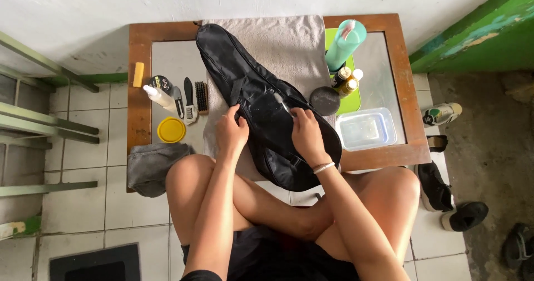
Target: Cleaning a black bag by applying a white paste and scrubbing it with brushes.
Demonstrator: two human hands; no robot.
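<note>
A long black fabric bag (261, 103), shaped like a small guitar case with a narrow neck and a rounded body, lies diagonally across a pale grey towel (289, 42) in the middle of the frame, its neck toward the upper left and its wide end hanging over the near edge of the desk (139, 64). The cloth looks smooth and slightly shiny, with a strap and a front pocket.

The left hand (231, 133) rests on the bag's left edge at the pocket, fingers curled and pinching the fabric. The right hand (306, 133) lies on the pocket just right of it, fingers bent around a slim white brush (282, 104) whose end pokes up toward the bag's centre. A pale band circles the right wrist.

The desk has a brown wooden frame and a dull glassy top. At centre left lie a yellow round lid (171, 130), a white squeeze bottle (158, 96), two bristle brushes (196, 98) and a yellow block (138, 74). A folded grey cloth (151, 167) droops off the lower-left corner. To the right stand a tall teal bottle (345, 45), small amber bottles (347, 81), a dark round tin (325, 100) and a clear plastic tub (367, 128).
</note>
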